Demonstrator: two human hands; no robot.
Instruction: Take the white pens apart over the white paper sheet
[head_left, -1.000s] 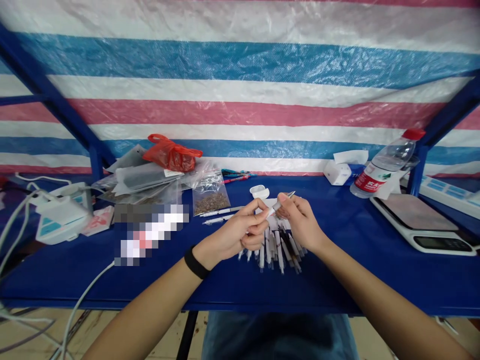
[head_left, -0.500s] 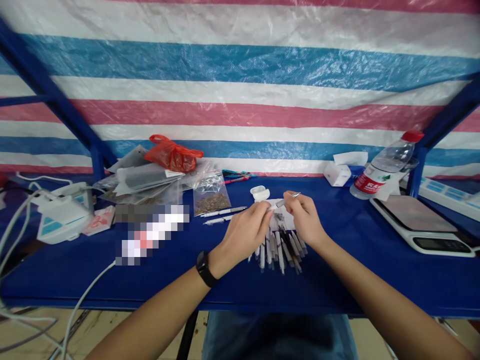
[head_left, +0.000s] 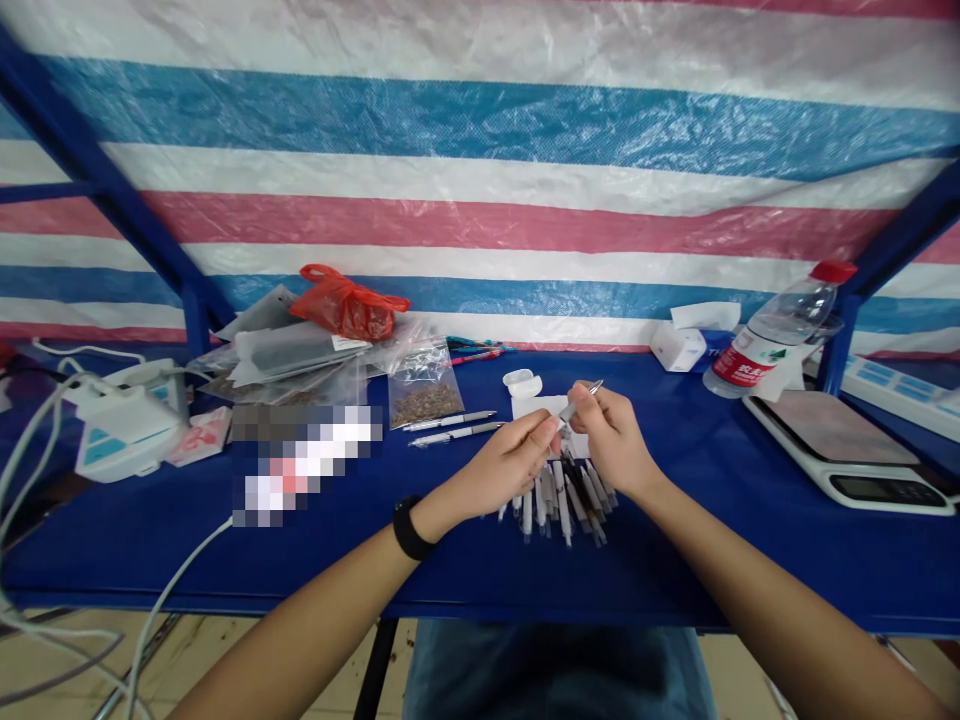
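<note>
Between my two hands is a slim pen [head_left: 568,412] with a pale barrel and a silvery tip, tilted up to the right. My right hand [head_left: 611,435] pinches its upper part near the metal tip. My left hand [head_left: 516,455] has its fingers closed around the lower end, which they hide. Just below lies a pile of pen barrels [head_left: 561,505], mostly white and grey with some dark ones. Under the hands is a white sheet [head_left: 529,406], partly covered. Two pens, a nearer pen [head_left: 457,435] and a farther pen [head_left: 454,420], lie left of my hands.
A small open white case [head_left: 523,384] stands behind my hands. Leftward are a bag of brown bits [head_left: 424,400], a red plastic bag [head_left: 349,305] and a white cable [head_left: 172,590]. To the right stand a bottle [head_left: 772,335], a tissue box [head_left: 694,345] and a digital scale [head_left: 844,450].
My left hand has turned and shifted slightly right and down along the pen. The pen now tilts more steeply, and its silvery tip shows more clearly above my right fingers.
</note>
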